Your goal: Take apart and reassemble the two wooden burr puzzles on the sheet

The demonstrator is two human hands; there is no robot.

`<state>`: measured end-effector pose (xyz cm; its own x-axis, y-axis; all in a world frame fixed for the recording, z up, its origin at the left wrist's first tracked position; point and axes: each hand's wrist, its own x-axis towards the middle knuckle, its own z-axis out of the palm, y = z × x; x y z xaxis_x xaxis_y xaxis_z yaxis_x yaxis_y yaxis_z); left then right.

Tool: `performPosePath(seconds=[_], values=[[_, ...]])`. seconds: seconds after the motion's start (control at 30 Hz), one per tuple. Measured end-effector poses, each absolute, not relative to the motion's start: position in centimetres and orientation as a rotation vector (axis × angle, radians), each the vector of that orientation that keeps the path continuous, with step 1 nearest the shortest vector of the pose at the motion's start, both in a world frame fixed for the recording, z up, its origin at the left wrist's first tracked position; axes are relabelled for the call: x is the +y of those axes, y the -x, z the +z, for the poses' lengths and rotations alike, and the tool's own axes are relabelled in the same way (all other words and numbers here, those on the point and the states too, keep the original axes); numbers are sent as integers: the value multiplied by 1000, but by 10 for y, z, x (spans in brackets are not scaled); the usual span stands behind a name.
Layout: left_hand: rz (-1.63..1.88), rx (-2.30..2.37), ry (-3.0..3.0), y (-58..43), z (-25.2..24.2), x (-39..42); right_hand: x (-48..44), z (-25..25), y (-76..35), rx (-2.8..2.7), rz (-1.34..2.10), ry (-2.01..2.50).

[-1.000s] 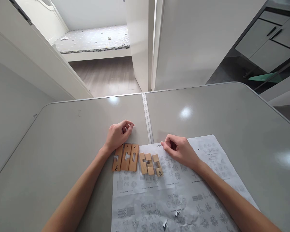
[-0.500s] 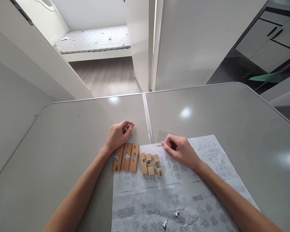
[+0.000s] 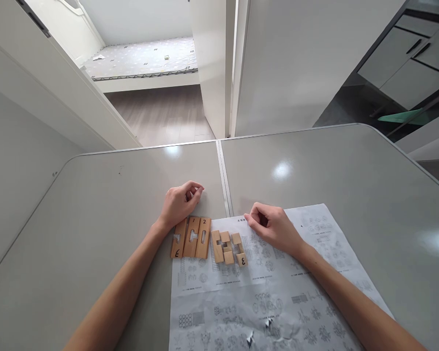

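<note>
Three flat brown wooden pieces (image 3: 203, 237) with cut-outs and the marks 1, 2 and 3 lie side by side at the upper left corner of a printed paper sheet (image 3: 234, 292). Just right of them, on the sheet, are three lighter notched wooden blocks (image 3: 217, 247), one marked 3. My left hand (image 3: 182, 199) rests on the table above the brown pieces, loosely curled, with nothing in its closed fingers. Closed in a loose fist, my right hand (image 3: 272, 223) lies on the sheet's top edge, right of the light blocks, and holds nothing.
The grey table (image 3: 95, 209) has a metal seam (image 3: 224, 178) running away from the sheet's top edge. Two small torn spots show low on the sheet. Beyond the table stand a door (image 3: 212, 63), a bed (image 3: 146, 58) and, at right, cabinets (image 3: 406, 63).
</note>
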<state>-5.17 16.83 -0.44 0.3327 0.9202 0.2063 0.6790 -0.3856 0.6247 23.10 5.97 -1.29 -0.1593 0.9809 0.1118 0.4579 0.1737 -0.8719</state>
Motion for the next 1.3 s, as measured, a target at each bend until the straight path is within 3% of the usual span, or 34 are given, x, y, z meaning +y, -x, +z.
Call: performPosePath(seconds=[0.53,1.0,1.3], values=[[859,1372,-1912,53,1,163,60,-13,-234,-1714,927,1346],[858,1443,-1758,53,19,109,62,-14,-238,-1714,915,1311],[730,1447,-2099,50,18,55,62,-15,-239,-1730,902,1291]])
